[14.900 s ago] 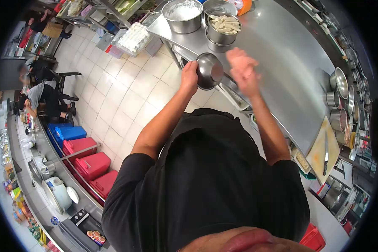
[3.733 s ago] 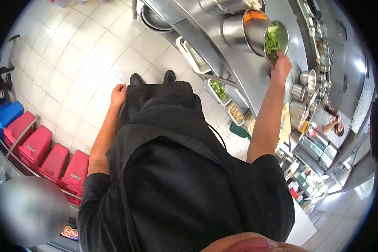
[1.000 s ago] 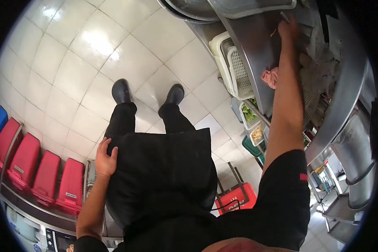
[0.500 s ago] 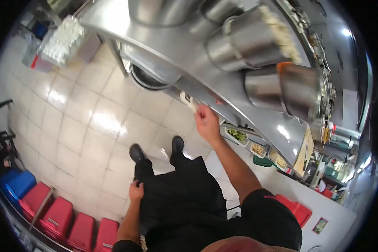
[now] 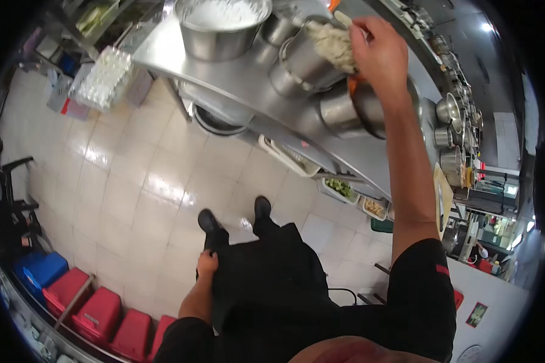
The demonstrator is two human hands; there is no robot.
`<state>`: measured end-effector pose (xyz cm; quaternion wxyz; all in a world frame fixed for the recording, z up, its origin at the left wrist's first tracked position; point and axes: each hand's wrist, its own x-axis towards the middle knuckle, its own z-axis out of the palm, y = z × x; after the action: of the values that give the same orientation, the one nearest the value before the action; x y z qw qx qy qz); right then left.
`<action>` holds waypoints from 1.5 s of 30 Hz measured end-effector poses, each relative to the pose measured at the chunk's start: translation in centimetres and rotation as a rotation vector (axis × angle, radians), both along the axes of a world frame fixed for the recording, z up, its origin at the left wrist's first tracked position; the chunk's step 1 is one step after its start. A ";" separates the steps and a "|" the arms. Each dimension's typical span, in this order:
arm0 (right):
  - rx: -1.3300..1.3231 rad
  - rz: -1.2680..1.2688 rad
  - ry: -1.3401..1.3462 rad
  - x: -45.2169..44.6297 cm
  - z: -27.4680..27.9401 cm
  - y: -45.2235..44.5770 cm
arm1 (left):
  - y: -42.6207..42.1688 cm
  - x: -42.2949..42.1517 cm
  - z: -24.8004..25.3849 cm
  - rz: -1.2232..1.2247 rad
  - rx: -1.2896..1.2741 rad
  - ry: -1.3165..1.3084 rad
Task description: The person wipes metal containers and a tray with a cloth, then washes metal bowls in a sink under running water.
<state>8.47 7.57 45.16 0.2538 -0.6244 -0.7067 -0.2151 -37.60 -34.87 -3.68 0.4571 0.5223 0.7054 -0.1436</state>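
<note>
Raised the right hand [image 5: 383,53] from low beside the surface's front edge a moment ago, up to the pale strips [image 5: 332,43]. Kept the left hand [image 5: 208,263] low, at the edge of the black apron [image 5: 266,272].

Have the right fingers [image 5: 369,24] bent close around the near side of the strips, with only a narrow space to the thumb; can't tell whether gripping any or merely touching. Can't tell either whether pinching the apron with the curled left fingers.

Have the strips heaped at the mouth of a steel pot [image 5: 313,59] on the steel surface [image 5: 236,78]. Just beside, have a second pot [image 5: 339,114] with an orange patch [image 5: 353,83] at the mouth, partly covered by the right forearm [image 5: 409,169]. Toward the far left corner, have a large pot [image 5: 218,39] with white contents [image 5: 224,11].

Below the surface, have a white basket [image 5: 287,158], then a tray of green leaves [image 5: 340,187] and a tray of pale pieces [image 5: 374,209]. Well apart, across the tiled floor [image 5: 139,157], have red bins [image 5: 97,314] in a row with a blue bin [image 5: 45,269].
</note>
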 end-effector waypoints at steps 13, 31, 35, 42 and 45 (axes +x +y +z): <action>-0.494 0.146 0.516 -0.2 -38.0 -16.2 | 0.1 -0.1 2.5 0.204 0.066 -0.018; -0.526 -0.106 1.053 12.3 -50.6 2.2 | 3.0 -0.6 2.0 0.266 0.062 -0.057; -0.668 -0.233 1.003 9.3 -51.2 3.0 | 3.2 -0.6 2.1 0.238 0.058 -0.070; -0.606 0.516 0.248 -1.7 -51.6 -12.0 | 3.8 0.0 2.0 0.236 0.048 -0.072; -0.792 0.154 1.225 -3.1 -48.7 -16.3 | 3.2 -0.4 1.7 0.247 0.034 -0.076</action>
<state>5.40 -8.69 -3.59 0.3732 -0.6262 -0.5046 0.4626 -38.02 -31.68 -1.95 0.4891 0.4439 0.7489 -0.0542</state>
